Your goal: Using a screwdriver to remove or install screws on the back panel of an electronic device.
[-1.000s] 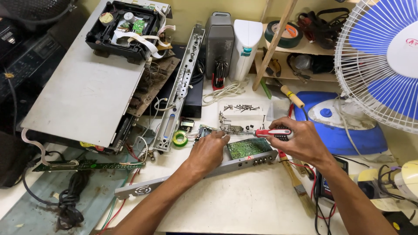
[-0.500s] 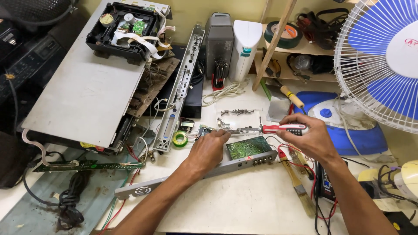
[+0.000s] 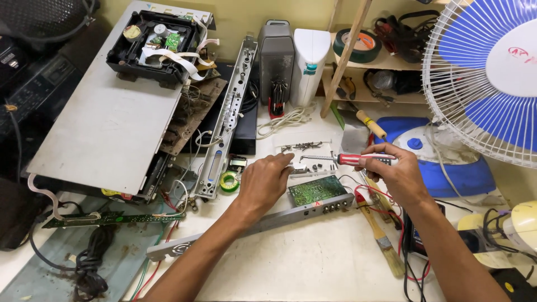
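My right hand (image 3: 393,171) grips a red-handled screwdriver (image 3: 348,159), held level with its tip pointing left over a white sheet scattered with small screws (image 3: 305,147). My left hand (image 3: 264,182) rests palm down just left of a green circuit board (image 3: 316,190), fingertips reaching toward the screws by the screwdriver tip. The board is fixed to a long silver front panel (image 3: 263,222) lying diagonally across the white table. I cannot see whether the left fingers pinch a screw.
An opened disc player chassis (image 3: 112,123) with its black drive sits at the left. A silver rail (image 3: 229,120), green tape roll (image 3: 228,182), paintbrush (image 3: 383,237), blue iron (image 3: 436,154), white-and-blue fan (image 3: 492,72) and tangled wires surround the work area.
My right hand has lifted the screwdriver up and rightward off the board, turning it level. My left hand has slid forward toward the screws.
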